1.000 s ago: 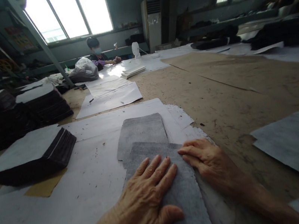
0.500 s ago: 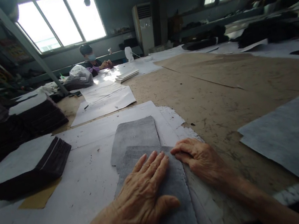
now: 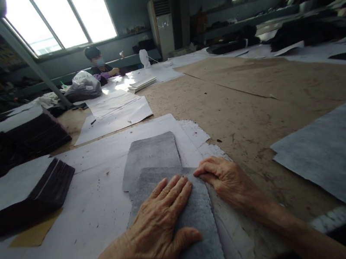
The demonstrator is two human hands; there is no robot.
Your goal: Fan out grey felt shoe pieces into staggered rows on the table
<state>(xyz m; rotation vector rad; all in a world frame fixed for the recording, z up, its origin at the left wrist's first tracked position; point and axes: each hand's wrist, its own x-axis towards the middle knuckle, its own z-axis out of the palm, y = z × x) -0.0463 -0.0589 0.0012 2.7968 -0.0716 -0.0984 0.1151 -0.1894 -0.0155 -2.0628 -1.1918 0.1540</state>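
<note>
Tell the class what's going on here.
Two bare hands are working on grey material. The left hand lies flat on the nearer grey piece; the right hand has its fingertips at that piece's far right corner. A second grey piece lies just beyond, on white paper. A dark-sided stack stands to the left.

Brown worktable (image 3: 245, 131) beneath white paper (image 3: 90, 230), grey sheet (image 3: 337, 151)

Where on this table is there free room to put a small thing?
Mostly bare: the brown surface beyond the right hand, between the white paper and the large grey sheet. Crowded: the left side, with dark stacks, and the grey piece under the left hand.
</note>
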